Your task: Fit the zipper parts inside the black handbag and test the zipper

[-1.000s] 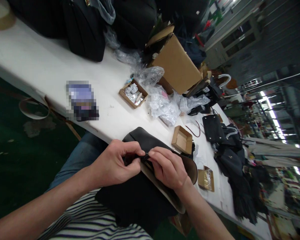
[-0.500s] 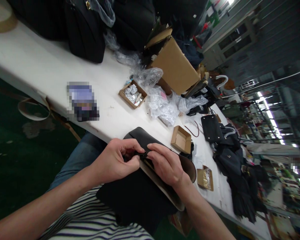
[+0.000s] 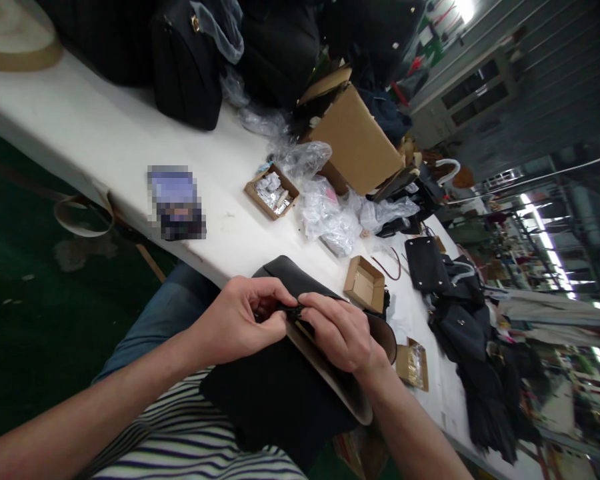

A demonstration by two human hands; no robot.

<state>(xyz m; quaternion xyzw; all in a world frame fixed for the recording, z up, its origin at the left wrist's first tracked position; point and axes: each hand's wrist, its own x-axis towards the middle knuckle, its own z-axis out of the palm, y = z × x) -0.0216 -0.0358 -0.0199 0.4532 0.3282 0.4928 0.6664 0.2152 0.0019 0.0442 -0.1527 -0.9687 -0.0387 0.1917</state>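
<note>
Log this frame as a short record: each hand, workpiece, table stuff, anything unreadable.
left hand: thumb and finger pinching a small dark piece
right hand: fingertips at the same piece
workpiece: black bag with beige lining, piece at its opening
table: white table; three small cardboard boxes, clear plastic, large carton
unreadable: pixelated item; small piece's exact type

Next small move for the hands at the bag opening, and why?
I'd ease the right hand back slightly while the left hand steadies the small dark piece. Fingertips from both hands crowd it at the black bag's opening, so its seating can't be judged.
</note>
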